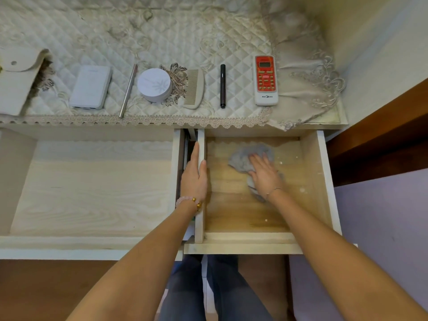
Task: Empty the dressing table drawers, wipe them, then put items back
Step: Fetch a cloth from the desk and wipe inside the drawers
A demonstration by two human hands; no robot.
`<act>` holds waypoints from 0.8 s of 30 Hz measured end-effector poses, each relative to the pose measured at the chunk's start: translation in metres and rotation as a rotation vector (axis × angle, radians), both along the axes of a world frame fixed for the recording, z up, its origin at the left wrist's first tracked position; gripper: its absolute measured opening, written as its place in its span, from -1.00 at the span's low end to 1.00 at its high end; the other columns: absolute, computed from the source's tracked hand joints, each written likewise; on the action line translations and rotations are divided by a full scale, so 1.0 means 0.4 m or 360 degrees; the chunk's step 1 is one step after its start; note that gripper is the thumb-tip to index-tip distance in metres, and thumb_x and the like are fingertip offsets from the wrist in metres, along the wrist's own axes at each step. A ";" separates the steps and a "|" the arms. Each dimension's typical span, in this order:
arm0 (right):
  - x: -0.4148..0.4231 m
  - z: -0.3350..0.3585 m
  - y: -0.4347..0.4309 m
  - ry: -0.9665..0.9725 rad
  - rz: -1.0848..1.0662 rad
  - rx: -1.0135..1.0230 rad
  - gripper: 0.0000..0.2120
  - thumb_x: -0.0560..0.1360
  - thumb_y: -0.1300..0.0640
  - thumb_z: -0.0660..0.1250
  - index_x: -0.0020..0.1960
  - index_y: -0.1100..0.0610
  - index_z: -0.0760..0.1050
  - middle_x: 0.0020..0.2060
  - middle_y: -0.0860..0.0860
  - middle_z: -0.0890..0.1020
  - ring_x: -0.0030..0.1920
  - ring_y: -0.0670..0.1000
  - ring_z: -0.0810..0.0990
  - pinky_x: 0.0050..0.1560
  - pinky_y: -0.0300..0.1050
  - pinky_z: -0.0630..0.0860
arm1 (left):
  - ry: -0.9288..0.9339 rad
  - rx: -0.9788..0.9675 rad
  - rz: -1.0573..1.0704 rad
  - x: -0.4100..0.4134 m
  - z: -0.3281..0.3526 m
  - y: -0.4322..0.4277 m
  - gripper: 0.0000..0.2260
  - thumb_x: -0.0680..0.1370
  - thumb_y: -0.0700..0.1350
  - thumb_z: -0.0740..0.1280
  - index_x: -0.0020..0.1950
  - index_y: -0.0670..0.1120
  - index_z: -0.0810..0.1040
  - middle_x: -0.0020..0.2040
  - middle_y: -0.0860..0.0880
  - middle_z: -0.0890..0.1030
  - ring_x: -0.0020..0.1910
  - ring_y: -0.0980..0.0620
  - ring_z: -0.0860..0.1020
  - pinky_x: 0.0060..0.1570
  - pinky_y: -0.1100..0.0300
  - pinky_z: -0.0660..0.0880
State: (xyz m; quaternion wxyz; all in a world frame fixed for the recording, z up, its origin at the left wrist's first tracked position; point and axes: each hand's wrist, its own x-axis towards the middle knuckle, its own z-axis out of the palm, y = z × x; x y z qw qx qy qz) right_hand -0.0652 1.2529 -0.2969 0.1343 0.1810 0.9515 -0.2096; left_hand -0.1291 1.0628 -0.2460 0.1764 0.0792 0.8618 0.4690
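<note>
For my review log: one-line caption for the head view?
Right hand presses grey cloth onto right drawer floor; left hand rests on its side wall.

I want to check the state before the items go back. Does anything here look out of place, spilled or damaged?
Mostly tidy. Small white specks dot the right drawer floor beside the grey cloth under the right hand, so wiping is unfinished. The lace cover is rumpled and hangs over the table's right corner.

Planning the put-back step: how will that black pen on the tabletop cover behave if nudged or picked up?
The black pen looks slim and round, so it probably rolls if pushed sideways, though the quilted cover may damp that. It looks rigid and likely light. Its smooth, narrow barrel probably needs a fingertip pinch.
</note>
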 end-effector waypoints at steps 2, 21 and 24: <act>0.060 0.010 0.080 -0.0070 -0.0149 0.0076 -0.53 0.61 0.16 0.06 0.49 0.16 0.07 0.51 0.07 0.10 0.51 0.09 -0.02 0.46 -0.04 -0.05 | 0.0010 -0.0015 0.0015 0.001 -0.001 0.002 -0.57 0.66 -0.04 0.00 0.53 0.12 0.03 0.50 0.12 0.20 0.44 0.07 0.23 0.18 0.46 0.07; 0.037 0.030 -0.177 -0.0134 0.0316 -0.0111 -0.52 0.58 0.12 0.10 0.48 0.11 0.12 0.50 0.00 0.11 0.49 0.10 -0.01 0.44 0.12 0.05 | 0.0044 -0.0128 0.0037 0.005 -0.003 0.006 -0.57 0.66 -0.08 0.00 0.53 0.13 0.05 0.48 0.03 0.26 0.42 -0.02 0.28 0.14 0.31 0.15; 0.038 0.019 -0.233 -0.0165 0.0444 -0.0171 -0.54 0.61 0.13 0.07 0.49 0.08 0.13 0.52 -0.02 0.05 0.51 0.11 -0.12 0.46 0.09 -0.11 | 0.0056 -0.0165 0.0029 0.006 0.001 0.007 -0.57 0.66 -0.09 -0.01 0.54 0.10 0.03 0.42 -0.06 0.36 0.33 -0.07 0.37 0.10 0.30 0.22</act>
